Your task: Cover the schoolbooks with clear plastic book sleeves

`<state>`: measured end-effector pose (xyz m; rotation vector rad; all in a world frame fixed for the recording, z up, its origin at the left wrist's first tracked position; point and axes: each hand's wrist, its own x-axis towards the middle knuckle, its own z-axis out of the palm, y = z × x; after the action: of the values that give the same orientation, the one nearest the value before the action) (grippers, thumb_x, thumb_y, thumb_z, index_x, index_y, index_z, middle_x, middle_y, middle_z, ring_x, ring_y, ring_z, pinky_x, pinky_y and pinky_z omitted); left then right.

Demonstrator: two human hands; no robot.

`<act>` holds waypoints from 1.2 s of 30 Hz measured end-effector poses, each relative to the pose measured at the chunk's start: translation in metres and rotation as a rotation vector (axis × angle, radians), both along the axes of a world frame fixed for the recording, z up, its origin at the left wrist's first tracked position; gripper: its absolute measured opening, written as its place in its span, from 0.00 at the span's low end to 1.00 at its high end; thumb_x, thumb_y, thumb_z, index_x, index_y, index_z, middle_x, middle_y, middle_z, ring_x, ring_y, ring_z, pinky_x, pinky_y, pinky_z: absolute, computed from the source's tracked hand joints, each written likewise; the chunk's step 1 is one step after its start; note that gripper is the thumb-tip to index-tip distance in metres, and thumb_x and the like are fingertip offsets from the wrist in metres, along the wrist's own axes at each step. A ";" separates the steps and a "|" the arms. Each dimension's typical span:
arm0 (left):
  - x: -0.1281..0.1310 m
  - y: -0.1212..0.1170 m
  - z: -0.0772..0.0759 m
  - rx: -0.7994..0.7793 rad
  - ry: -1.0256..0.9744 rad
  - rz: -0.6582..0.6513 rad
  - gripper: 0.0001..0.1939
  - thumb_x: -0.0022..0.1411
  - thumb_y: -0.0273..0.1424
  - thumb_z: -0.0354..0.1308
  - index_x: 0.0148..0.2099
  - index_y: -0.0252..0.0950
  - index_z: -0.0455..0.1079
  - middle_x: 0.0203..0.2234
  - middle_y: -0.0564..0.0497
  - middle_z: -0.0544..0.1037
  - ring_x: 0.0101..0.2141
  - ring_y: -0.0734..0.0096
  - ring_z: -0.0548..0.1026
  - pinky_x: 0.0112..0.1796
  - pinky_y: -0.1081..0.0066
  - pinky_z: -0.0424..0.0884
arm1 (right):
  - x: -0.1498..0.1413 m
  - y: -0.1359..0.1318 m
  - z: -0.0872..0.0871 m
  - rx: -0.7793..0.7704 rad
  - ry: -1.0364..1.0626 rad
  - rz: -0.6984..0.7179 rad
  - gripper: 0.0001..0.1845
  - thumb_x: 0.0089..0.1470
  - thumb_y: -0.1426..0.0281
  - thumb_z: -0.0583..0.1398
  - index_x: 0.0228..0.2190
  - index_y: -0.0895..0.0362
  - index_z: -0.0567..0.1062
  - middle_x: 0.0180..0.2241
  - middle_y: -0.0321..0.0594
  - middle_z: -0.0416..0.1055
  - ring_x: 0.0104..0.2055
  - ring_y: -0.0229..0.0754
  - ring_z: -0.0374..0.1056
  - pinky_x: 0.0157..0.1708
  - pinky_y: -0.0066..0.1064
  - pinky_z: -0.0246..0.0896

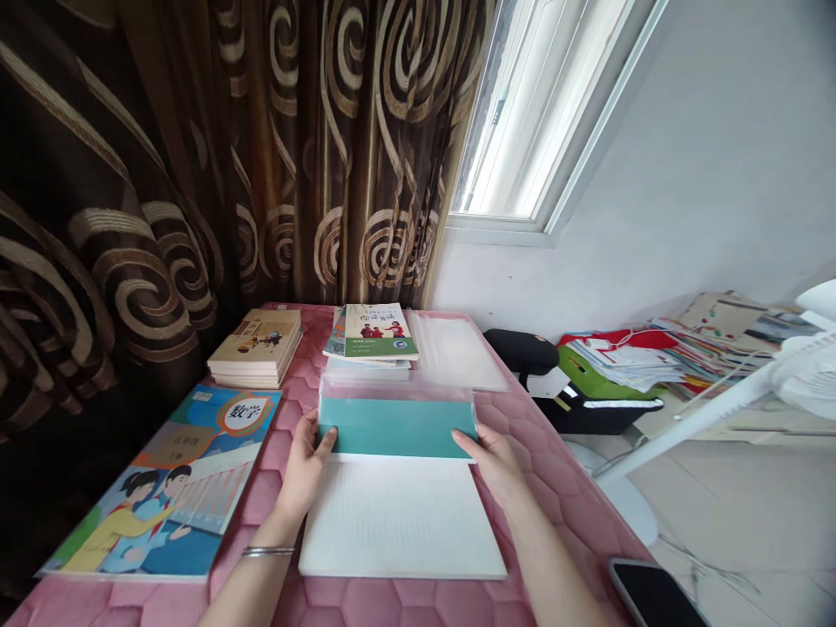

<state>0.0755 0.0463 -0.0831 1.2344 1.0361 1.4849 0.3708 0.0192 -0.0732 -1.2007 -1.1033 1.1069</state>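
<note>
- cloth [405,607], pink and quilted, lies under everything below.
- white book [401,527] lies flat between the forearms, on the near side of the grip.
- teal cover [395,427], with clear plastic [395,384] along its far edge, spans the gap between both hands, over the white book's far end.
- left hand [306,457] pinches the cover's left end, thumb on top.
- right hand [497,455] pinches its right end, thumb likewise on top.
- bracelet [267,551] circles the left wrist.

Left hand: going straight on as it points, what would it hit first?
Beyond the held flat teal sheet with clear plastic edging, the left hand would probably meet the rectangular book stack with a white-and-green top, though depth is unclear.
</note>
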 end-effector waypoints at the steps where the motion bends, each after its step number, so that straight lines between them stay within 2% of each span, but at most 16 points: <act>1: 0.000 0.001 -0.001 0.004 -0.003 0.000 0.20 0.56 0.41 0.61 0.48 0.39 0.64 0.46 0.47 0.75 0.48 0.63 0.72 0.50 0.65 0.65 | 0.001 0.000 -0.001 0.004 0.005 0.008 0.20 0.44 0.56 0.68 0.36 0.56 0.79 0.34 0.40 0.77 0.37 0.47 0.70 0.40 0.36 0.65; 6: 0.000 0.002 -0.003 0.001 0.004 0.005 0.20 0.56 0.40 0.61 0.49 0.39 0.64 0.46 0.47 0.74 0.48 0.63 0.71 0.50 0.65 0.65 | 0.003 0.001 -0.005 0.013 -0.006 0.053 0.21 0.42 0.57 0.69 0.37 0.55 0.79 0.36 0.40 0.78 0.38 0.48 0.70 0.38 0.35 0.65; 12: -0.003 -0.005 0.002 -0.040 0.053 0.023 0.18 0.55 0.39 0.61 0.47 0.39 0.65 0.40 0.50 0.75 0.44 0.64 0.72 0.46 0.67 0.66 | 0.001 0.002 -0.005 0.010 -0.018 -0.002 0.21 0.40 0.55 0.70 0.33 0.56 0.80 0.34 0.41 0.78 0.37 0.49 0.71 0.38 0.36 0.65; 18: -0.003 -0.006 0.003 -0.025 0.023 -0.013 0.19 0.54 0.37 0.62 0.47 0.39 0.64 0.41 0.50 0.74 0.43 0.65 0.72 0.45 0.68 0.66 | 0.000 0.002 -0.005 0.003 -0.028 -0.022 0.21 0.40 0.56 0.70 0.34 0.56 0.81 0.36 0.42 0.78 0.39 0.50 0.71 0.39 0.37 0.66; 26: 0.000 -0.003 0.002 -0.001 0.005 -0.015 0.18 0.55 0.37 0.62 0.46 0.38 0.64 0.41 0.48 0.75 0.43 0.65 0.72 0.45 0.67 0.66 | 0.001 0.006 -0.015 0.019 -0.025 -0.043 0.20 0.42 0.56 0.69 0.34 0.56 0.81 0.35 0.42 0.78 0.39 0.50 0.71 0.40 0.37 0.66; 31: 0.000 -0.001 0.001 0.004 0.020 0.004 0.18 0.54 0.38 0.62 0.44 0.38 0.65 0.39 0.48 0.75 0.42 0.66 0.73 0.44 0.67 0.67 | -0.001 0.004 -0.009 0.005 -0.030 -0.039 0.21 0.42 0.55 0.69 0.34 0.57 0.80 0.36 0.43 0.78 0.40 0.51 0.71 0.40 0.38 0.66; 36: 0.001 0.000 0.001 0.000 0.019 0.012 0.18 0.53 0.39 0.63 0.44 0.38 0.65 0.39 0.49 0.75 0.42 0.66 0.73 0.44 0.67 0.67 | -0.001 0.001 0.000 -0.011 -0.012 0.013 0.23 0.38 0.56 0.71 0.35 0.57 0.80 0.35 0.43 0.78 0.37 0.50 0.72 0.39 0.39 0.66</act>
<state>0.0766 0.0465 -0.0826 1.2467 1.0571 1.4851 0.3694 0.0203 -0.0731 -1.2113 -1.1168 1.1189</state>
